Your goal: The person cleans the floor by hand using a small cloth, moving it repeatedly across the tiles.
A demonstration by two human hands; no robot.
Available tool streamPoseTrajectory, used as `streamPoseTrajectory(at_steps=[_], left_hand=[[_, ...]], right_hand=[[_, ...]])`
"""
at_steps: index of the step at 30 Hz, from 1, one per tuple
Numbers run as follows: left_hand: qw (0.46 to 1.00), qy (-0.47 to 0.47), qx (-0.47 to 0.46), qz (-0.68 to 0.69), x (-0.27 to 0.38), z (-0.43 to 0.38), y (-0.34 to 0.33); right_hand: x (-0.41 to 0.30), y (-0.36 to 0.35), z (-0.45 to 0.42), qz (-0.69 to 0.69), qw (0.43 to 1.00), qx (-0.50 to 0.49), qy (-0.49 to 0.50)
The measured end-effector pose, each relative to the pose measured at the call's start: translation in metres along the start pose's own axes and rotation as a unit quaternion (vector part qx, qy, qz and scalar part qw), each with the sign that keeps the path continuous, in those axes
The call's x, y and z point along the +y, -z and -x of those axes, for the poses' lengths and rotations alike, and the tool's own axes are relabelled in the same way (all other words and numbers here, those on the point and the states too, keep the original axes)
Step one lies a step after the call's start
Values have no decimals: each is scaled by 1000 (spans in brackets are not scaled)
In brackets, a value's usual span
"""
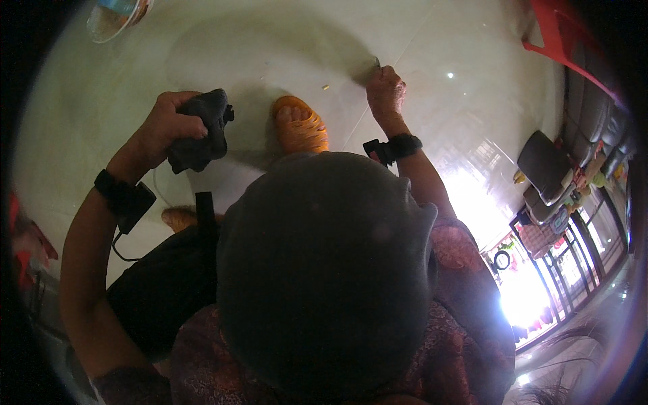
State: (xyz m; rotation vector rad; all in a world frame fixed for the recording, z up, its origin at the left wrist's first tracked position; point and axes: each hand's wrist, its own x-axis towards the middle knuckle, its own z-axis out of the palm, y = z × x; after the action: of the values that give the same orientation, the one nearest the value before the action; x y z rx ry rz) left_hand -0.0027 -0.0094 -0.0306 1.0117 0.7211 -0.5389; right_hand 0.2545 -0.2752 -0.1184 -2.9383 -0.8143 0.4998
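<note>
My left hand [177, 121] grips a dark grey, bulky object [202, 134] with a small black fitting at its right side; whether it is folded cloth or a device is unclear. To the right, my right hand [386, 91] is closed in a fist over the tiled floor [430, 55]. The tip of a small, thin object [376, 62] shows beyond its fingers, the rest hidden in the fist. Both wrists wear black straps with small units. Between the hands is a foot in an orange slipper [300, 124].
A round clear container [112, 23] stands at the upper left. A small yellowish scrap [325, 87] lies beyond the slipper. At right are a red plastic stool or chair [554, 43], a dark leather sofa [587, 111] and a rack [562, 273] by bright light.
</note>
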Motion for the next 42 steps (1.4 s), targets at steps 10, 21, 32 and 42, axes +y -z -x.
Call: streamPoseTrajectory(at_steps=[10, 21, 32, 42], left_hand=[[999, 12, 3, -31, -2, -2, 0], [998, -4, 56, -16, 13, 5, -12], [999, -11, 34, -22, 8, 4, -1], [1000, 2, 11, -6, 16, 7, -1]], right_hand=[[-3, 6, 2, 86, 993, -40, 63], [1, 1, -2, 116, 992, -9, 56], [4, 2, -7, -12, 1000, -12, -27], [3, -4, -1, -23, 998, 18, -51]])
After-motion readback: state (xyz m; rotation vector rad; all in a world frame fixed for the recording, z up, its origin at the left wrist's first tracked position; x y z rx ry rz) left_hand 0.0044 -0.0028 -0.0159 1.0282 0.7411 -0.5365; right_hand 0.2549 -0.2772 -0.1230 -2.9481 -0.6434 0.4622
